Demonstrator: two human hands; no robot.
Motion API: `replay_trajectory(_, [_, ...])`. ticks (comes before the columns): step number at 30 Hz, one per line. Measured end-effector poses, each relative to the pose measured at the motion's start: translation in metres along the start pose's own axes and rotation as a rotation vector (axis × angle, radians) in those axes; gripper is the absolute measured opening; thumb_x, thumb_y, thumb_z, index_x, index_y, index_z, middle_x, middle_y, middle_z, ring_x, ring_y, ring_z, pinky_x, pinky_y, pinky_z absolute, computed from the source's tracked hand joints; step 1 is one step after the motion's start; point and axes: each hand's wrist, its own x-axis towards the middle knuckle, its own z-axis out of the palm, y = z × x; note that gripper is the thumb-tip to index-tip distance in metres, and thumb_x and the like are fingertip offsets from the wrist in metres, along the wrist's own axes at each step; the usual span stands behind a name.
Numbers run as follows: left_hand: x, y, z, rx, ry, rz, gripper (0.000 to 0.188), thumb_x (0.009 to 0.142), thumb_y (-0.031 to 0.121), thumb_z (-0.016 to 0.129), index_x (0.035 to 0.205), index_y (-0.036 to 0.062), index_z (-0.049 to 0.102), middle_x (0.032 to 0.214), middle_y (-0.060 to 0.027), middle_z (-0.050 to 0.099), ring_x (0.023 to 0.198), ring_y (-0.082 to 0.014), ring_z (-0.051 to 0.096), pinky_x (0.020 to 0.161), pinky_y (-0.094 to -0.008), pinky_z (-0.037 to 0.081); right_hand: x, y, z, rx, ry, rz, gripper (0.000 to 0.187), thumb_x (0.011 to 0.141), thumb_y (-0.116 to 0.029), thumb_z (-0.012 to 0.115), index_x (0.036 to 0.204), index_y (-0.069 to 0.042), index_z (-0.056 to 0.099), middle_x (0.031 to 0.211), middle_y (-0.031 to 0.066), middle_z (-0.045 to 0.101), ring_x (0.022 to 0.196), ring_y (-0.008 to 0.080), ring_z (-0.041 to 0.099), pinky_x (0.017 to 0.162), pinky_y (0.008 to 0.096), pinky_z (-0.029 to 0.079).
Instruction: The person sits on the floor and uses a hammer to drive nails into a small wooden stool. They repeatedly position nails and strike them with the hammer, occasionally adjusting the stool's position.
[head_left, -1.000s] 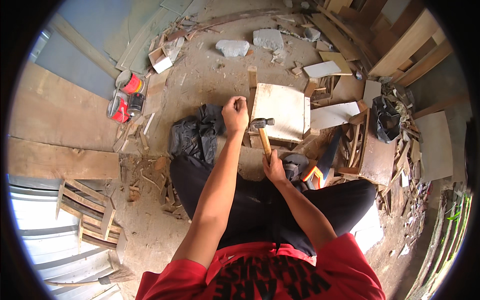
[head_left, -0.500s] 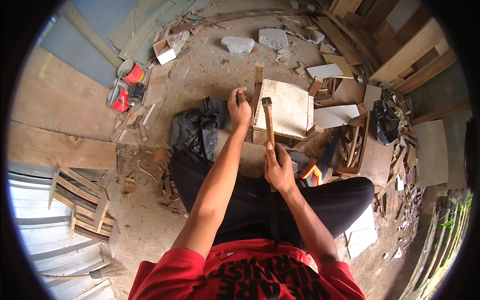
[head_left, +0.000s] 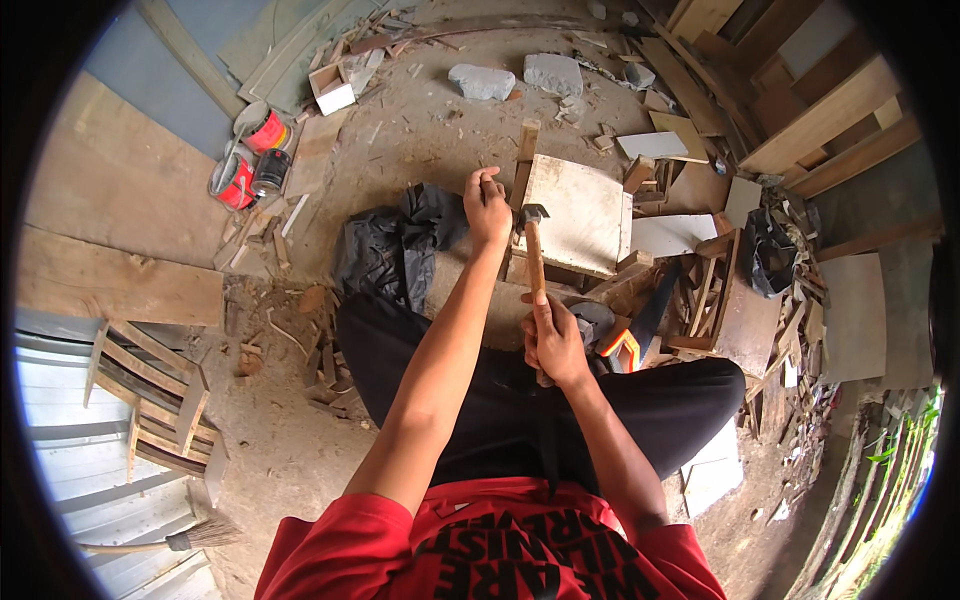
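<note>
My right hand (head_left: 555, 345) is wrapped round the wooden handle of a claw hammer (head_left: 536, 265), whose dark metal head points away from me. That head is beside the near left edge of a pale, stained board (head_left: 580, 210), which lies on top of a low wooden structure. Just left of the board, my left hand (head_left: 486, 208) has its fingers curled together; whatever they may hold is too small or hidden to make out. Close to the left fingertips, an upright wooden strip (head_left: 526, 150) runs along the board's left side.
A handsaw with an orange handle (head_left: 622, 347) stands by my right knee. Black plastic sheeting (head_left: 385, 255) is crumpled at my left. Several paint cans (head_left: 265, 130) are at the far left. Concrete chunks (head_left: 482, 82) and wood scraps litter the floor.
The hammer's head has come down slightly and turned, and now shows its side. My left hand has shifted a little to the right, fingers still curled.
</note>
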Motion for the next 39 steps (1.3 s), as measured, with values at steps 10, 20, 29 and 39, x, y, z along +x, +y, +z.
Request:
replay_trajectory(10, [-0.004, 0.003, 0.003, -0.020, 0.026, -0.035, 0.025, 0.107, 0.014, 0.038, 0.107, 0.0030, 0.060, 0.074, 0.0001, 0.049, 0.061, -0.0077, 0.042, 0.055, -0.0240, 0.038, 0.008, -0.023, -0.004, -0.252, 0.101, -0.335, 0.047, 0.109, -0.039, 0.037, 0.113, 0.004, 0.055, 0.067, 0.0026, 0.048, 0.042, 0.0073, 0.043, 0.038, 0.0250, 0.037])
replay_trajectory(20, [0.005, -0.007, -0.002, -0.079, 0.028, 0.015, 0.025, 0.107, 0.013, 0.037, 0.107, 0.0007, 0.059, 0.074, -0.0013, 0.054, 0.064, -0.0079, 0.047, 0.060, -0.0242, 0.041, -0.013, -0.038, -0.010, -0.163, 0.007, 0.012, 0.052, 0.107, -0.044, 0.041, 0.120, 0.005, 0.054, 0.065, 0.0043, 0.049, 0.042, 0.0100, 0.046, 0.039, 0.0280, 0.039])
replay_trajectory(29, [0.004, -0.011, -0.003, -0.016, 0.060, 0.068, 0.025, 0.106, 0.011, 0.036, 0.107, 0.0012, 0.059, 0.075, -0.0019, 0.054, 0.064, -0.0075, 0.047, 0.058, -0.0226, 0.040, 0.000, -0.033, 0.004, -0.172, 0.004, 0.020, 0.048, 0.108, -0.042, 0.039, 0.119, 0.002, 0.052, 0.067, 0.0005, 0.043, 0.044, 0.0068, 0.041, 0.039, 0.0253, 0.037])
replay_trajectory(39, [0.005, -0.008, 0.002, -0.053, 0.084, 0.090, 0.025, 0.106, 0.010, 0.036, 0.107, 0.0022, 0.059, 0.077, -0.0022, 0.055, 0.066, -0.0084, 0.048, 0.060, -0.0240, 0.041, 0.000, 0.004, 0.003, -0.340, 0.114, -0.107, 0.044, 0.109, -0.039, 0.037, 0.104, 0.002, 0.052, 0.062, 0.0044, 0.050, 0.052, 0.0126, 0.051, 0.047, 0.0313, 0.040])
